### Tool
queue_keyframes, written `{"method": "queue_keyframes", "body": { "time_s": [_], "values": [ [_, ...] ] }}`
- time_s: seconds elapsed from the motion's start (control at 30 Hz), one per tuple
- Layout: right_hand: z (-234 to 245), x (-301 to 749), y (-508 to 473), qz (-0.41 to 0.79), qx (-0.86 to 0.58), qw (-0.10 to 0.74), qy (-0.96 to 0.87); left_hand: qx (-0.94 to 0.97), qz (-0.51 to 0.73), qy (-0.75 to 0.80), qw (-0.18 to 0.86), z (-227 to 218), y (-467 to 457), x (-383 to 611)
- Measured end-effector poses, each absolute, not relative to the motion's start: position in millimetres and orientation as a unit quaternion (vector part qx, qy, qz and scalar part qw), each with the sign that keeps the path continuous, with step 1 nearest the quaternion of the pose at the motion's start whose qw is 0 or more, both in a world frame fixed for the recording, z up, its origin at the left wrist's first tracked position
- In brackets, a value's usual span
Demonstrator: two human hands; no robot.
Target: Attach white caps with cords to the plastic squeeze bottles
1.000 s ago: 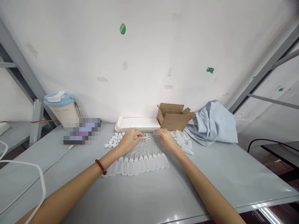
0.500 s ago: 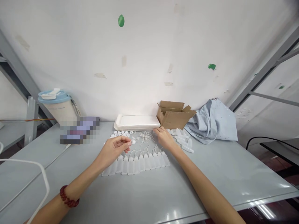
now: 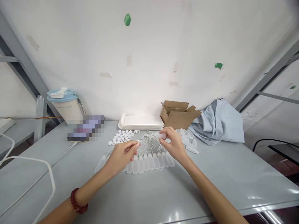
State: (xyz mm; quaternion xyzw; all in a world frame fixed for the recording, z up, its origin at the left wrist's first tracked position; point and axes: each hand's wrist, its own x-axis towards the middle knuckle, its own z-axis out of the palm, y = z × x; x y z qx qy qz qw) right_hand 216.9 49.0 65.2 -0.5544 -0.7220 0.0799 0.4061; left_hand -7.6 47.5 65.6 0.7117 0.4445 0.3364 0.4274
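My left hand (image 3: 123,156) is closed in a pinch over the row; a small white cap, mostly hidden, shows at its fingertips. My right hand (image 3: 174,142) grips a translucent plastic tube (image 3: 160,135) between thumb and fingers, above the white cords. Below both hands lies a row of translucent tubes (image 3: 146,163) with white cords at their tops, partly covered by my left hand. A heap of white caps (image 3: 121,136) sits behind my left hand. Tangled white cords (image 3: 147,136) lie between the hands. More loose tubes (image 3: 192,146) are right of my right hand.
At the back stand a stack of white trays or boxes (image 3: 141,122) and an open cardboard box (image 3: 181,117). A pale blue cloth bag (image 3: 220,124) lies right. On the left are a blue-lidded cup (image 3: 66,109), a blurred phone (image 3: 86,128) and a white cable (image 3: 52,177).
My right hand has lifted toward me from the area of the loose tubes and now has a tube in its fingers. My left hand stays pinched, slightly lower. The view has shifted slightly left.
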Motion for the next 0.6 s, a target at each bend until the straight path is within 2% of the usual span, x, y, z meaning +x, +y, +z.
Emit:
{"method": "queue_keyframes", "body": {
  "time_s": [0.03,0.1,0.2,0.33,0.6],
  "values": [
    [69.8,210.4,42.0,0.182,-0.525,0.459,-0.694,0.729,0.334,0.44,0.403,65.4,46.0,-6.9],
    [76.7,199.4,31.0,0.358,-0.472,0.491,-0.639,0.764,0.332,0.427,0.35,65.8,43.1,-6.0],
    [80.4,190.5,23.8,0.492,-0.435,0.49,-0.573,0.792,0.331,0.409,0.309,67.5,39.4,-5.7],
    [79.0,190.3,24.3,0.548,-0.412,0.491,-0.538,0.796,0.337,0.398,0.307,71.1,36.4,-6.9],
    [80.2,193.3,24.8,0.579,-0.39,0.465,-0.545,0.779,0.327,0.389,0.367,75.8,34.9,-8.1]
  ]
}}
